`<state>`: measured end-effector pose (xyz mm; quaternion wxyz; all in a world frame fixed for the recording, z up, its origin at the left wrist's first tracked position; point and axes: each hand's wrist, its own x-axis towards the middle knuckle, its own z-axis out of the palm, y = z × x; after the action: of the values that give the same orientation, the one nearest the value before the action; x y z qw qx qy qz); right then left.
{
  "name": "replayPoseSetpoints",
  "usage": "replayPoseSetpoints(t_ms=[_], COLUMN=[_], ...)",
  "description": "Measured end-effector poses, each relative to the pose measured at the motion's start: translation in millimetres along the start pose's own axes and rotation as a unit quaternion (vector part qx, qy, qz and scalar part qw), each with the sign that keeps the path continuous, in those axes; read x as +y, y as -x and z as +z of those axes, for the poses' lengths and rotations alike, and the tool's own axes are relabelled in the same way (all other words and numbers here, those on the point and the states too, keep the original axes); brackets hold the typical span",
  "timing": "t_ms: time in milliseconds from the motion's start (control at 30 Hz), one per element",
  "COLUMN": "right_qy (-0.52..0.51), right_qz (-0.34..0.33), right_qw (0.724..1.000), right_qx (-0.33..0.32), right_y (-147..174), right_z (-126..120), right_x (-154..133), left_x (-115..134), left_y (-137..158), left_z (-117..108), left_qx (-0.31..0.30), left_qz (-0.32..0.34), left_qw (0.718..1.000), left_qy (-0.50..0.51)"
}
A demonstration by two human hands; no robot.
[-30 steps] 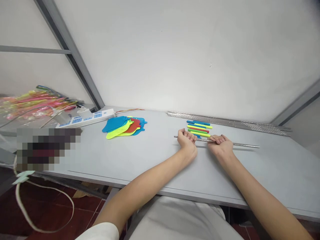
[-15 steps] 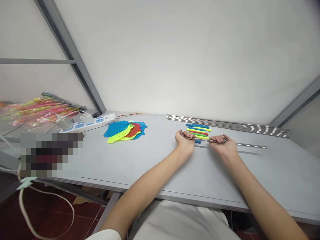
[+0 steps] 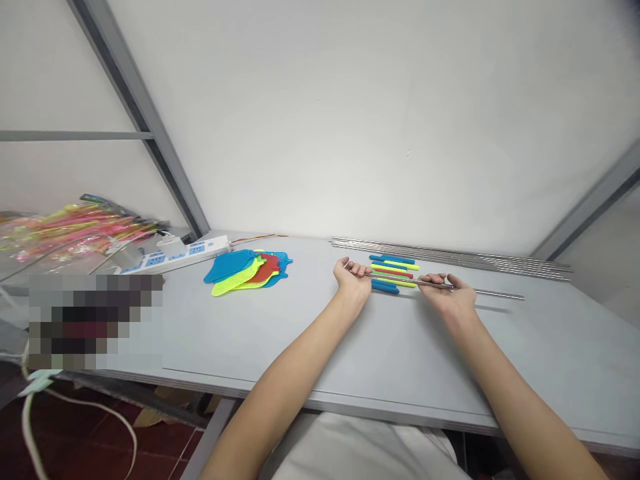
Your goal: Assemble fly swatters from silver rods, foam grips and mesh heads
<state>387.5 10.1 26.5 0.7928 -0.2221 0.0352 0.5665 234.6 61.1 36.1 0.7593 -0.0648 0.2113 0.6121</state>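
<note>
Desk (image 3: 225, 333): smooth, flat, grey, hard-edged.
Rods (image 3: 450, 256): thin, straight, shiny metal, lying side by side along the back.
Held rod (image 3: 500, 294): raised just above the desk, crossing the view of the tubes; round, straight, bright metal. Probably light, stiff and slick, hard to break but apt to roll in loose fingers; best taken at two spots set apart, so the long right end does not dip.
Flaps (image 3: 230, 265): blue, yellow-green and red, thin, some visibly perforated, overlapping in a heap; plastic by the look, likely bendy.
Right grip (image 3: 450, 297): palm up, fingers bent round the held rod, thumb raised; firmness, cannot tell.
Left grip (image 3: 354, 283): palm up, fingers curled over the same piece towards its left end.
Tubes (image 3: 395, 273): short, slim, round, coloured, in a loose row.
</note>
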Motion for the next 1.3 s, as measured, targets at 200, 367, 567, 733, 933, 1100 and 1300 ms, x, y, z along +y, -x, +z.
replayPoseSetpoints(t_ms=[200, 367, 567, 733, 933, 1100, 1300], right_qy=[0.028, 0.003, -0.027, -0.021, -0.011, -0.008, -0.002], right_qz=[0.004, 0.007, -0.005, -0.020, -0.045, -0.039, -0.042], right_qw=[0.999, 1.000, 0.999, 0.999, 0.999, 0.999, 0.999], right_qx=[-0.024, 0.017, 0.028, 0.032, 0.025, 0.024, 0.028], right_y=[-8, -10, -6, -6, -5, -4, -5], right_z=[-3, -2, -2, -5, -3, -1, -1], right_x=[-11, -16, -6, -5, -8, -8, -8], left_x=[5, 13, 11, 2, -2, 1, 1], left_y=[0, 0, 3, 3, 1, 2, 2], left_z=[-2, 1, 1, -4, -9, -6, -6], left_qx=[0.009, 0.001, -0.016, -0.012, 0.019, 0.002, -0.002], left_qz=[-0.010, 0.004, 0.039, 0.057, 0.031, 0.030, 0.031], left_qw=[1.000, 1.000, 0.999, 0.998, 0.999, 0.999, 0.999], left_qy=[-0.012, -0.004, -0.007, -0.021, -0.013, -0.009, -0.012])
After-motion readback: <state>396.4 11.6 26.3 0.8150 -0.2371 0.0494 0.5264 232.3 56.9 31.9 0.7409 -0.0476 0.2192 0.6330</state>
